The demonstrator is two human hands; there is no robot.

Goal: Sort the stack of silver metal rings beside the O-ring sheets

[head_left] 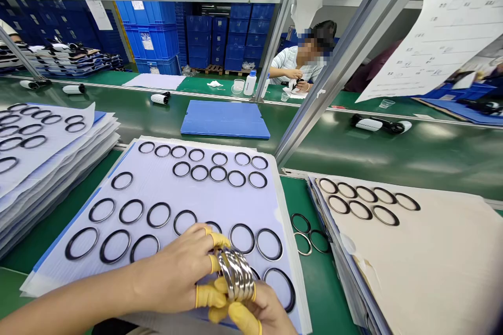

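My left hand (173, 272) and my right hand (255, 311), their fingers in yellow finger cots, both grip a bunch of shiny silver metal rings (234, 274) held on edge. The hands hang low over a white sheet (208, 193) on which black-rimmed rings (158, 215) lie spaced in rows. My hands cover part of that sheet and the rings at its lower middle. Neither hand touches the other sheets.
Stacked sheets of black rings (58, 146) lie to the left, and a beige-topped stack (412, 256) lies to the right. Several loose rings (306, 234) rest on the green conveyor (412, 154) beyond a metal post (334, 63). A seated co-worker (296, 68) works across it.
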